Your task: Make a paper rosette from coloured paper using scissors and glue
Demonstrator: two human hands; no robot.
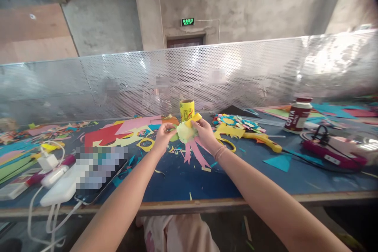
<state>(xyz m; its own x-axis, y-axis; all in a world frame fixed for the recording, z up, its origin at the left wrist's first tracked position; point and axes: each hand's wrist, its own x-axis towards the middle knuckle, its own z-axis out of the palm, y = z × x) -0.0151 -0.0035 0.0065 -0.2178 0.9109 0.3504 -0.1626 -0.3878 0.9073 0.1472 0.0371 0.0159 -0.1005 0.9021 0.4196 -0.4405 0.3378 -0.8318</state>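
A pale green paper rosette [185, 133] with pink ribbon tails [198, 155] is held up over the blue table. The fingers of my right hand [204, 133] close on a yellow piece [193, 119] at the rosette's upper right. At the rosette's left edge, my left hand [164, 137] has its thumb and fingers pinched together; what is between them is too small to make out. Just behind the rosette stands a yellow printed roll [187, 108] of tape, upright.
The blue table [189, 183] bears paper scraps, red paper [103, 133] and a phone with white cables at left. A yellow glue gun [262, 140], a dark red bottle [298, 115] and a power strip [333, 156] lie right. A perforated metal screen [236, 73] stands behind.
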